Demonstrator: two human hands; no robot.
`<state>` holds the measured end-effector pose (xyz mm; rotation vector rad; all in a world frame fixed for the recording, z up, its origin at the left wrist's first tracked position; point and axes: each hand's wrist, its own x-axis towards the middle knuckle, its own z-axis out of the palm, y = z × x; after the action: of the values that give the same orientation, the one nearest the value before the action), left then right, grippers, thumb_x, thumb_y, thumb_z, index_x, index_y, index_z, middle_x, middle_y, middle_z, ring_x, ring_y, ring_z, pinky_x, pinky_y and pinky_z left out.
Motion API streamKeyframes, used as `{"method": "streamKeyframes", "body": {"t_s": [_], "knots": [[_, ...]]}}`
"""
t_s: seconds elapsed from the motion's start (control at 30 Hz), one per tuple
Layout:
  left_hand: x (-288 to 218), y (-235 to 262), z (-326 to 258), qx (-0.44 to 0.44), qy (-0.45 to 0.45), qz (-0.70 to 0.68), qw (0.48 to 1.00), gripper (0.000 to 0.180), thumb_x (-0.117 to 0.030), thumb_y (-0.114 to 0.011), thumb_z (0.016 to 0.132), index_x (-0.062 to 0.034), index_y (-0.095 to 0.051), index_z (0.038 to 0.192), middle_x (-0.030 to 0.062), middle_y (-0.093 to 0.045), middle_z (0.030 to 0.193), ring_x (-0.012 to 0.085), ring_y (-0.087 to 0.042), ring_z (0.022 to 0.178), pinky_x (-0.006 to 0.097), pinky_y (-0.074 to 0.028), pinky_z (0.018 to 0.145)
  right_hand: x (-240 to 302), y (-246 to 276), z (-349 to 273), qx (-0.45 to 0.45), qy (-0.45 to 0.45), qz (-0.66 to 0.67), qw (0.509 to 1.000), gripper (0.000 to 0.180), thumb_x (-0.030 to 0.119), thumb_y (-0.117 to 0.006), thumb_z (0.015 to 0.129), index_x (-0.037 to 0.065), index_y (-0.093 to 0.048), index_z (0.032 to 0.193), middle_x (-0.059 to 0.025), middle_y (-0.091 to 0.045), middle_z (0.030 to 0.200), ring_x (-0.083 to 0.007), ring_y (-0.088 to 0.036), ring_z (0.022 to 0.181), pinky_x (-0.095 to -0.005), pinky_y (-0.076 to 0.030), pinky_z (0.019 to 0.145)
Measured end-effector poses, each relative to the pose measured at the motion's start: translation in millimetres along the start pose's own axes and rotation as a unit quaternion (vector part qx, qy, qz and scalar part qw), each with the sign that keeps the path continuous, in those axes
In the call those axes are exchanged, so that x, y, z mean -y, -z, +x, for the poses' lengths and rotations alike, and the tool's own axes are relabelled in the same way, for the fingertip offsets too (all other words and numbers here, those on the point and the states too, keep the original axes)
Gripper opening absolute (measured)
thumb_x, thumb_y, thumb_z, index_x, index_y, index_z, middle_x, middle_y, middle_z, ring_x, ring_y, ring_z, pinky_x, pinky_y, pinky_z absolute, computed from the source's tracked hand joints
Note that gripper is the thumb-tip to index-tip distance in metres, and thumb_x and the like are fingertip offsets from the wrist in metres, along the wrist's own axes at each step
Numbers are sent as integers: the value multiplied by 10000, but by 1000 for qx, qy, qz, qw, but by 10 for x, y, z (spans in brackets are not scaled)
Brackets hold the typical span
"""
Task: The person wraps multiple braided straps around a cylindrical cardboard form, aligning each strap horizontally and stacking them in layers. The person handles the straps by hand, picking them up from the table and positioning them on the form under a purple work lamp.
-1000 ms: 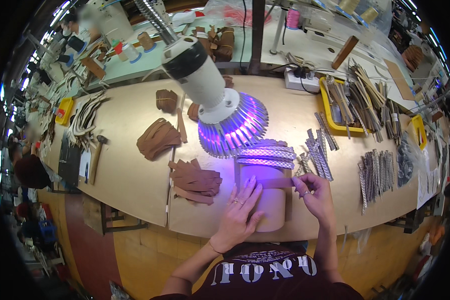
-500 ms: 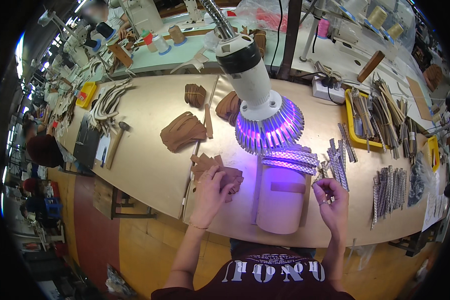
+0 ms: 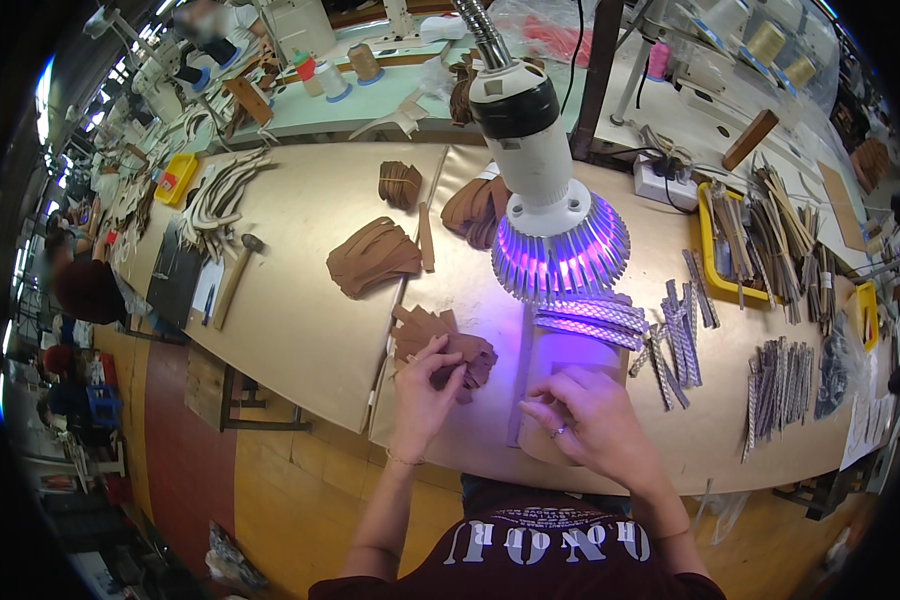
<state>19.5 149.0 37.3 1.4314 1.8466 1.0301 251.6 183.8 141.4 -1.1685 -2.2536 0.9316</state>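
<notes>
My left hand [image 3: 428, 392] is at the near edge of a loose pile of brown leather strips [image 3: 425, 328], thumb and fingertips pinched together. Whatever lies between them is too small to make out. Over a rounded tan board [image 3: 545, 447], my right hand [image 3: 592, 418] has its fingers curled and thumb drawn in. What it grips, if anything, is hidden. Silvery braided strips [image 3: 592, 320] lie across the board's far end. A lamp with a finned metal head [image 3: 560, 250] throws purple light on them and on my right hand.
Bundles of brown strips [image 3: 375, 258] lie farther back, with a hammer [image 3: 235, 280] to their left. Braided pieces [image 3: 780, 385] are spread at the right, near a yellow tray [image 3: 712, 262] of strips. A white power strip [image 3: 664, 186] sits behind. Another person [image 3: 85, 285] is at far left.
My right hand has swung left from beside the braided pieces to over the board, covering where a brown strip lay. The left hand stays by the pile, its fingers drawn closer together.
</notes>
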Motion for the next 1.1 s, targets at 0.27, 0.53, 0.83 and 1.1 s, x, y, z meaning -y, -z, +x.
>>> {"method": "streamKeyframes", "body": {"t_s": [0.27,0.53,0.83,1.1], "knots": [[-35,-87,-42,-32,-35,60,997,197,-101,-721,838,10,-712,1001,200,-643,1240,339,-586,1213,393,-495,974,24,-238,91,39,28,-145,988,178,255,-629,894,85,-653,939,-96,-611,951,-275,-577,954,-404,-439,810],[14,-41,-16,-6,-108,130,986,175,-94,-647,897,8,-694,1032,209,-655,1199,355,-637,1116,402,-530,908,-62,-836,321,188,131,-362,904,273,218,-610,844,41,-689,1036,-166,-515,1375,-301,-470,1228,-425,-398,910],[-39,10,-58,-136,116,-189,965,199,-129,-535,1011,38,-643,1010,77,-703,970,125,-641,918,257,-497,835,-114,-850,407,297,128,-363,874,373,235,-659,786,18,-681,1088,-187,-441,1470,-338,-411,1329,-451,-378,983],[-508,119,-311,-156,-143,-98,972,153,-30,-600,874,0,-684,999,165,-644,1189,287,-609,1115,370,-459,959,171,-358,249,88,-49,140,985,317,238,-674,909,6,-618,1118,-150,-629,1155,-252,-632,989,-361,-500,787]]}}
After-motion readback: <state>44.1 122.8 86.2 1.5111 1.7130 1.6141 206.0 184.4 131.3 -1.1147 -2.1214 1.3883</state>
